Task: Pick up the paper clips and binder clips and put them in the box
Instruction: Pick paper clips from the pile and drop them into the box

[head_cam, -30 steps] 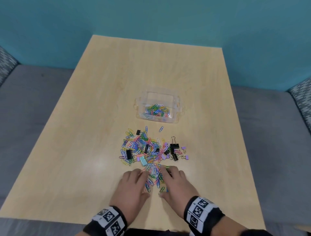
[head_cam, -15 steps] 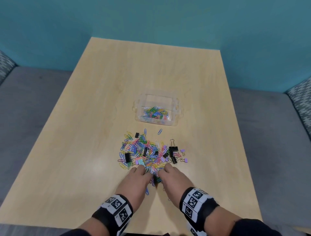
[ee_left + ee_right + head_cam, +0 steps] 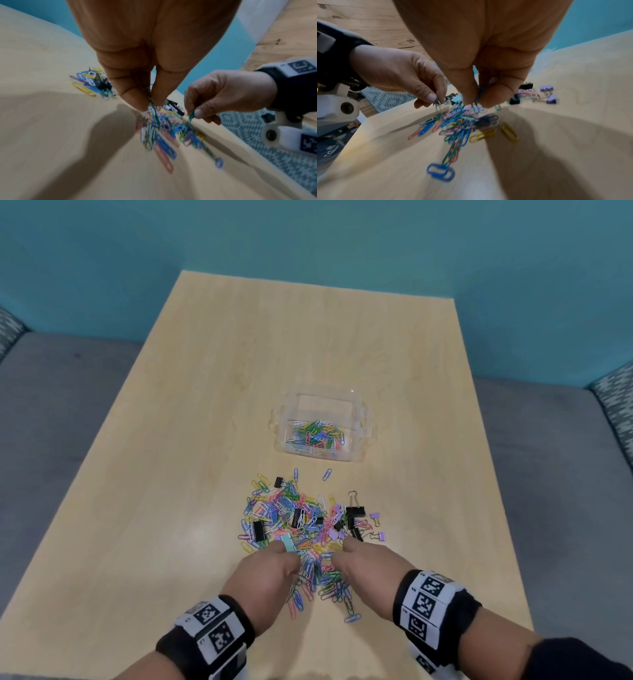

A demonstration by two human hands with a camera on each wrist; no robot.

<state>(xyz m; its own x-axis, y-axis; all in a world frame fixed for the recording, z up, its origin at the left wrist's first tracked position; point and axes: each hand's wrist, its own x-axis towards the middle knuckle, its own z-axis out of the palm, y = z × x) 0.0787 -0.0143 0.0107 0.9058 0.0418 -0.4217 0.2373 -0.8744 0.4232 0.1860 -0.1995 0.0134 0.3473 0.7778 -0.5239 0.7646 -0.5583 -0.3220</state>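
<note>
A heap of coloured paper clips (image 3: 294, 518) mixed with black and lilac binder clips (image 3: 354, 512) lies on the wooden table (image 3: 171, 474) in front of a clear plastic box (image 3: 322, 428) that holds some paper clips. My left hand (image 3: 270, 570) pinches a tangled bunch of paper clips (image 3: 150, 121) just above the near edge of the heap. My right hand (image 3: 366, 563) pinches another linked bunch (image 3: 476, 106) beside it. Chains of clips hang from both pinches down to the table.
A teal wall stands behind the table, and grey upholstered seating (image 3: 61, 412) runs along both sides. A patterned cushion (image 3: 616, 395) shows at the right. A few stray clips (image 3: 327, 474) lie between the heap and the box.
Both hands went from lying flat on the near clips to pinching bunches and lifting them slightly. The two hands have drawn a little apart, and clips trail below them.
</note>
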